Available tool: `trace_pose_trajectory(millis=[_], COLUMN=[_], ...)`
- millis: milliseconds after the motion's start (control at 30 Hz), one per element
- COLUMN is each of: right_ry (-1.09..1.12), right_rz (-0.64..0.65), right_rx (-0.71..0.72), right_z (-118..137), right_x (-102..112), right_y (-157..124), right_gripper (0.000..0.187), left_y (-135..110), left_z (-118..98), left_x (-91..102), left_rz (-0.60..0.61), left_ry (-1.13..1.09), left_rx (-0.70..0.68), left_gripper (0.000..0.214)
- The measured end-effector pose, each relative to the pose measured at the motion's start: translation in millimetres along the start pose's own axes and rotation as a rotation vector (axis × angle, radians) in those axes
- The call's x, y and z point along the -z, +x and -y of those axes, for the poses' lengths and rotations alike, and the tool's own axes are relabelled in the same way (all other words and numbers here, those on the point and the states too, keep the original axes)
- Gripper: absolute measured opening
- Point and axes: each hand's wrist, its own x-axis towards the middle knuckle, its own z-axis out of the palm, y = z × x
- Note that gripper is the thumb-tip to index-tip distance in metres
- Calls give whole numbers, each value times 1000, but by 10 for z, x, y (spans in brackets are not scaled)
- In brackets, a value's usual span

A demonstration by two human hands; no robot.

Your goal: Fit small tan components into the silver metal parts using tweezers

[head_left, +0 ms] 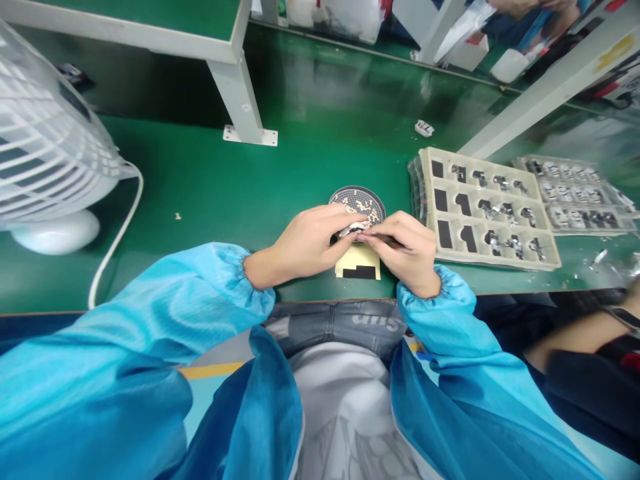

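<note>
My left hand (316, 241) is closed, its thumb and fingers around a small silver-and-black part (352, 229). From the other side my right hand (406, 250) pinches at the same part, fingertips pressed together; whether it holds a separate tiny piece is hidden. Just beyond both hands lies a round dark mesh dish (345, 193) scattered with small pale pieces (367, 203). Under my hands, a pale yellow pad (357, 257) with black strips (360, 273) on it rests near the table's front edge.
To the right sits a cream compartment tray (493, 260) with black pads and metal parts, beside a clear tray (575, 193) of similar parts. A white fan (55, 133) stands left, its cord (133, 207) trailing. A shelf leg (235, 93) rises behind. A co-worker's arm (575, 340) is at right.
</note>
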Motion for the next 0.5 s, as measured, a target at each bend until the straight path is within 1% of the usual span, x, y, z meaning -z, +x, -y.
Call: trace_pose_trajectory(millis=[133,200,300,400,500], right_ry=[-16,0,22,28,60], right_rz=[-47,-39,6,62,119], right_rx=[20,19,-36,-105,-115], right_z=[-7,-12,-14,-10,-14], right_x=[-6,-10,-2,20,39], right_y=[-17,-13,3,17,18], right_gripper=[11,11,9,17,18], left_y=[-1,-6,-11,-8,-3], left_z=[7,15,11,-19,-38], left_x=[-12,-20,-26,-23,-15], left_rz=[-20,-28,-20,-6,10], left_ry=[-71,-83,-79,-76,-89], left_rx=[54,72,84,79,92], left_gripper=[28,28,28,27,27])
